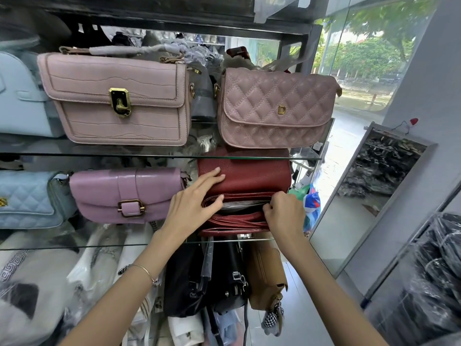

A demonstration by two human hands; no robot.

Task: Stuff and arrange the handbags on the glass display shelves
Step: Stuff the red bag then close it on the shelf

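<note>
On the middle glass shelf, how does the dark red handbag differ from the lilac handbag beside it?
The dark red handbag is unzipped, with its inside showing; the lilac handbag is closed under a buckled strap. The red one is being handled: the left hand lies on it and the right hand pinches its zip edge. The lilac one is untouched. Both sit on the same glass shelf.
</note>
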